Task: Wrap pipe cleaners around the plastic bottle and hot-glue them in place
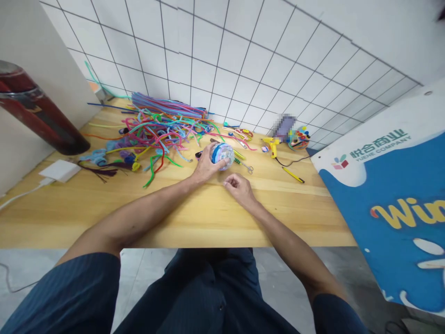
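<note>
My left hand (205,168) is wrapped round a small round object (225,154) with a blue band and a clear, multicoloured shiny face. It is held just above the table, and its exact kind does not show. Close by on the right is my right hand (240,188), apart from the round object. Its fingers are curled together with the thumb, and anything between the fingertips is too small to make out. Behind the hands lie small scissors (249,169) with a green part beside them.
A tangled heap of colourful pipe cleaners (163,127) covers the back left. A yellow glue gun (273,145), a yellow cutter knife (293,175) and a colourful bundle (299,138) lie right. Left stand a red flask (38,109) and a white adapter (60,171). A blue board (392,195) borders the right side.
</note>
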Motion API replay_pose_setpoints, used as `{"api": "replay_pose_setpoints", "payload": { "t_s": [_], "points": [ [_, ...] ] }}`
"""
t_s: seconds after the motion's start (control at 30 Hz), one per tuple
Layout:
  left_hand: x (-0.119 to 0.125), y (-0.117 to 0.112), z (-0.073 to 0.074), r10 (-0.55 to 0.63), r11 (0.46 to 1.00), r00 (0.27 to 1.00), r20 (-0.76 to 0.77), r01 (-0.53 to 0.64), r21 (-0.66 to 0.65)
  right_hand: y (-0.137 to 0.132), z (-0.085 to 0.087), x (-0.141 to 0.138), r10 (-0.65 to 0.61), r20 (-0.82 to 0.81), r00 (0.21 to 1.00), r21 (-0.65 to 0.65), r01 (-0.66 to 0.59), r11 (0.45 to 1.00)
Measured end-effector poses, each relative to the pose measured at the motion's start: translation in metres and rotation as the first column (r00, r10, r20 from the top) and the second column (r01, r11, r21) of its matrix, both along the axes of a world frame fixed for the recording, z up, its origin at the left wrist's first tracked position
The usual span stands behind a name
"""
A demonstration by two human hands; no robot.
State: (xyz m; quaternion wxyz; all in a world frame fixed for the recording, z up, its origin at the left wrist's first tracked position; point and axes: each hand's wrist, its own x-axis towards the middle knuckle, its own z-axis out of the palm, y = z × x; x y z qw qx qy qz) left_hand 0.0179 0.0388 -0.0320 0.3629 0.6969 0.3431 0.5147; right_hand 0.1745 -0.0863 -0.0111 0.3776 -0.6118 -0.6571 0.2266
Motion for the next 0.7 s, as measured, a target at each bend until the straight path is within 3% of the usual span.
{"api": "replay_pose_setpoints", "payload": {
  "t_s": [0.13, 0.33, 0.43, 0.53, 0.6, 0.67, 0.7],
  "points": [
    [0.000, 0.000, -0.001, -0.010, 1.000, 1.000, -0.005, 0.010, 0.020, -0.004, 0.004, 0.009, -0.107, -0.091, 0.990, 0.026, 0.110, 0.994],
    [-0.001, -0.007, 0.003, -0.032, 0.993, 0.995, -0.090, 0.042, 0.108, -0.005, 0.033, 0.022, -0.264, -0.150, 0.953, 0.158, 0.287, 0.945],
    [0.000, -0.011, 0.005, -0.051, 0.982, 0.988, -0.149, 0.076, 0.170, 0.012, 0.049, 0.019, -0.247, -0.120, 0.961, 0.277, 0.272, 0.922],
    [0.001, -0.011, 0.004, -0.064, 0.975, 0.981, -0.185, 0.101, 0.200, 0.029, 0.067, 0.014, -0.216, -0.121, 0.969, 0.288, 0.242, 0.926],
    [0.002, -0.010, 0.003, -0.062, 0.975, 0.980, -0.187, 0.100, 0.199, 0.018, 0.079, 0.012, -0.247, -0.174, 0.953, 0.284, 0.289, 0.914],
    [0.002, -0.009, 0.002, -0.052, 0.978, 0.983, -0.177, 0.086, 0.188, -0.018, 0.087, 0.008, -0.215, -0.247, 0.945, 0.281, 0.283, 0.917],
    [0.002, -0.008, 0.002, -0.049, 0.980, 0.984, -0.173, 0.081, 0.183, -0.044, 0.087, 0.004, -0.156, -0.274, 0.949, 0.240, 0.224, 0.945]
  ]
}}
